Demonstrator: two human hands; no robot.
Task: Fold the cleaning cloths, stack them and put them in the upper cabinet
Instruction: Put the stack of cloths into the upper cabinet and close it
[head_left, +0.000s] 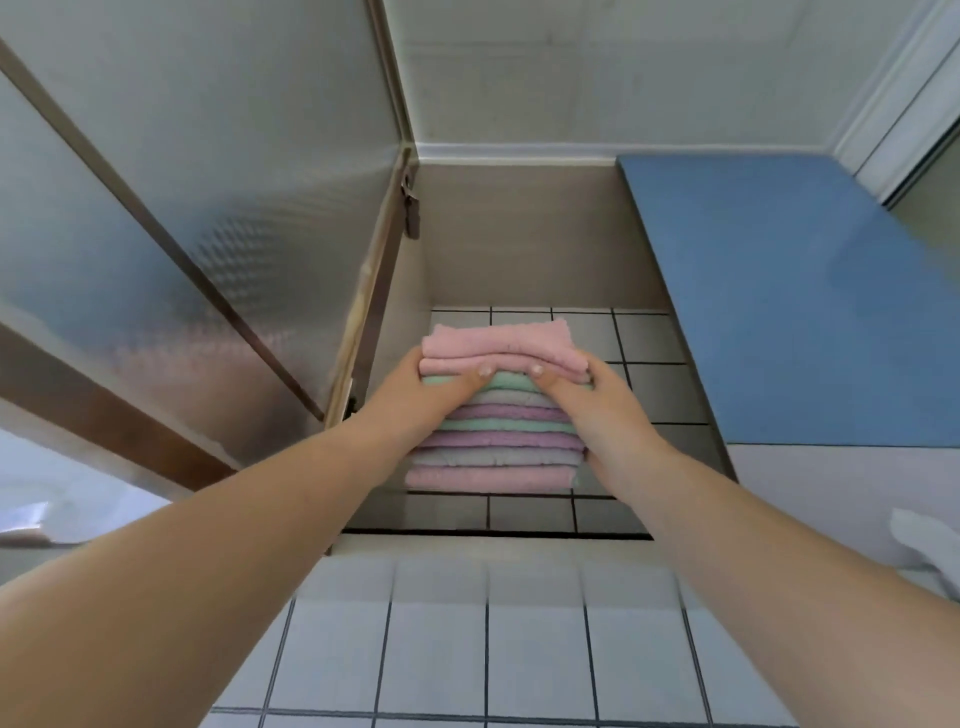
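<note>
Inside the open upper cabinet (519, 244), a stack of folded cloths (496, 431) is held between both hands. Its colours run, from the top, pink, green, grey, purple, green, purple, grey and pink at the bottom. The top pink cloth (498, 345) is thicker than the rest and sits a little askew, its far edge wavy.

Pressed against the stack's left side, the left hand (421, 397) has its thumb lying over the front of the upper layers, the nail just under the pink cloth. Opposite it, the right hand (602, 410) grips the stack's right side the same way, thumb across the front near the top. Both hands grasp the stack, and the two thumb tips lie near each other without touching. Both forearms are bare and reach up from the lower corners of the view.

Whether the stack rests on the cabinet floor or hangs just above it cannot be told. Behind it shows a tiled wall (649, 338) with dark grout. A frosted glass door (218, 197) stands swung open on the left, with a hinge (410, 208) at its far edge. A blue door (779, 291) is on the right. More white tile (483, 654) covers the wall below the cabinet.
</note>
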